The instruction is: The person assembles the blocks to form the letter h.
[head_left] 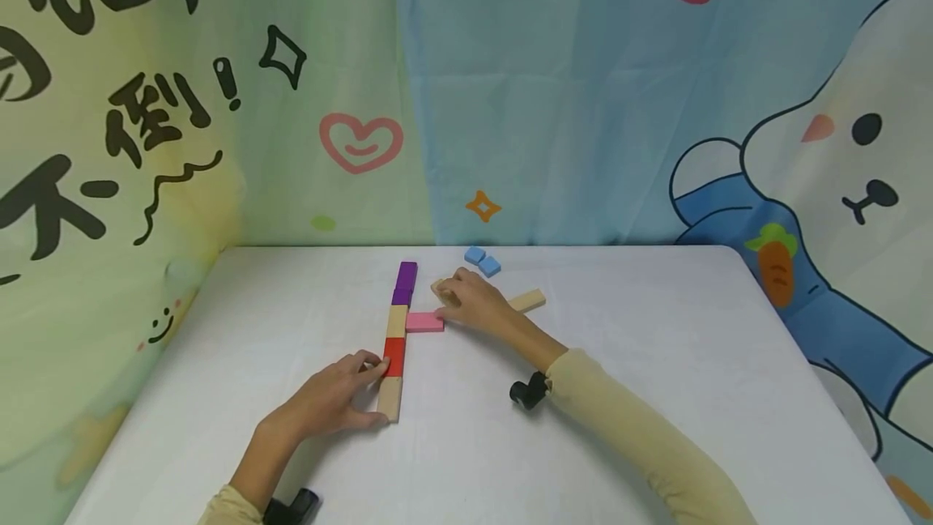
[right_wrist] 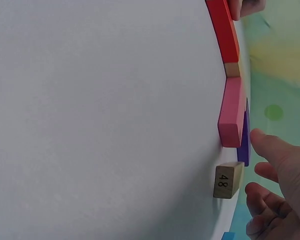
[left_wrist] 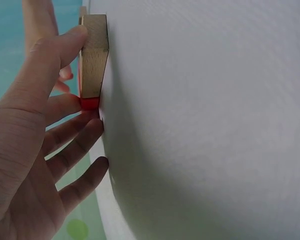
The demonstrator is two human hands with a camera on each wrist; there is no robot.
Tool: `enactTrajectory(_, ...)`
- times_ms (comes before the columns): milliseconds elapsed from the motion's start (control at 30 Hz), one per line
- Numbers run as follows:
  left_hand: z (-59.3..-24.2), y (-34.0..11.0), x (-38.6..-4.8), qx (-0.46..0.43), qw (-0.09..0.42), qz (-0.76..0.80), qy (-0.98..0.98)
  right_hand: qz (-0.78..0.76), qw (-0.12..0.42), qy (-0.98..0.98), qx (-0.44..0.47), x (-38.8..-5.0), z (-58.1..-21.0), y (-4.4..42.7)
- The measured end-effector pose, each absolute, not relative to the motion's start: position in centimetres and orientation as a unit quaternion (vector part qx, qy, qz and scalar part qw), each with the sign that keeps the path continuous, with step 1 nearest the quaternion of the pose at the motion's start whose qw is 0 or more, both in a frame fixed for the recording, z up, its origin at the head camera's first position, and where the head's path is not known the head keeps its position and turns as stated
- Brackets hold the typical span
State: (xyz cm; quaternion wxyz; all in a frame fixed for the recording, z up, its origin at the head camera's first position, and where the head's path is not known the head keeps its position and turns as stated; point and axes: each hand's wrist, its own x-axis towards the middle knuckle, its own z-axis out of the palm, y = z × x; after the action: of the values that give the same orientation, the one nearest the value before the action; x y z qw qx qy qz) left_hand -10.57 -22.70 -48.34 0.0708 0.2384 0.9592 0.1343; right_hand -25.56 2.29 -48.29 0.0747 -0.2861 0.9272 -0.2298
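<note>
Head view: a row of blocks (head_left: 395, 344) runs near to far on the white table (head_left: 619, 330).
48 block (right_wrist: 223, 181): on the table, right of the row, farther than the pink block (head_left: 424, 322), nearer than the blue blocks (head_left: 490, 266).
Long axis: partly hidden; with its numbered end facing the right wrist camera, it seems to run far-left to near-right.
Nearer hand: the right hand (head_left: 474, 300), reaching in from the near right, the 48 block at its fingertips.
Its fingers: thumb and fingers apart; contact cannot be told.
Left hand (head_left: 331, 395): fingers spread, thumb at the near wooden block's (head_left: 389, 399) near end, a finger at the red block's (head_left: 394, 358) left side.
</note>
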Motion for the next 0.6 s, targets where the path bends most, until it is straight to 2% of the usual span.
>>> enactTrajectory(267, -48.3, -22.8, -10.6, 0.237, 0.072, 0.132, 0.960, -0.285, 0.093, 0.920, -0.253, -26.4, -47.3, 4.0)
enactTrajectory(600, -48.4, -22.8, -10.7, 0.237, 0.078, 0.133, 0.959, -0.310, 0.079, 0.918, -0.233, -28.1, -47.6, 7.2)
